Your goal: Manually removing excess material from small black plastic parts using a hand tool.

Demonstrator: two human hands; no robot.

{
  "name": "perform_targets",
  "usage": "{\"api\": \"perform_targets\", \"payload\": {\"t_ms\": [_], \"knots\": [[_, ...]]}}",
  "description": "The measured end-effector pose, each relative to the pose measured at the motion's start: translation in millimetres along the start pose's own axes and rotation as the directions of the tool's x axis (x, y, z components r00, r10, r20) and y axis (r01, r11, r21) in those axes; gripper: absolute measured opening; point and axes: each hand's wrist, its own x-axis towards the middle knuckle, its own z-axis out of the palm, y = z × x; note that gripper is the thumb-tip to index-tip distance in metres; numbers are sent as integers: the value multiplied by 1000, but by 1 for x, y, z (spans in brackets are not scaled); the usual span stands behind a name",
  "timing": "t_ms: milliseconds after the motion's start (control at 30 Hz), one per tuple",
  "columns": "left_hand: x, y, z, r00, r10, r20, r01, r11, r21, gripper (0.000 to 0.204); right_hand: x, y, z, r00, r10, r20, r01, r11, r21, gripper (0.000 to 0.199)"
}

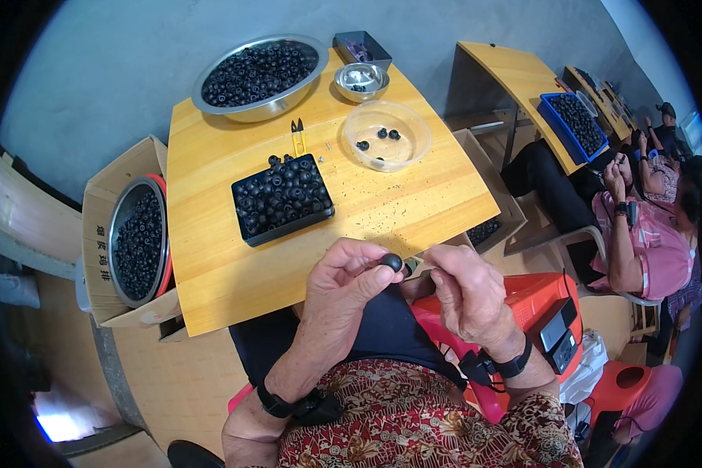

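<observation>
Between the thumb and fingers of my left hand (343, 281) is a small round black piece (391, 262), held just off the table's near edge. My right hand (472, 295) is beside it with curled fingers, which hide whatever they pinch. A black tray (288, 226) heaped with similar black pieces (285, 191) lies on the table beyond my left hand. Farther off, a clear plastic bowl (420, 148) contains several small black pieces. Yellow-handled thread snips (298, 139) lie behind the tray.
The wooden table (210, 265) carries a large steel basin (288, 103) of black pieces, small metal bowls (361, 90) and a dark box (376, 53). Left stands a carton (97, 210) holding another filled basin (121, 269). At right are an orange stool (522, 304) and a seated person (647, 257).
</observation>
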Motion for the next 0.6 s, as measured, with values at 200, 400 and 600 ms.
{"api": "perform_targets", "payload": {"t_ms": [200, 400, 600], "knots": [[-1, -2, -1, 999, -20, 33, 21, 1000, -9, 21, 1, 2, -2, 997, -38, -63, 42, 998, 54, 20], [-1, -4, 0, 997, -38, 70, 42, 997, -63, 21, 3, 1, -3, 981, -184, -68, 173, 974, -143, 21], [-2, -8, -3, 996, -28, 86, 37, 994, -104, 18, 2, 0, 0, 982, -178, -58, 168, 975, -148, 23]]}}
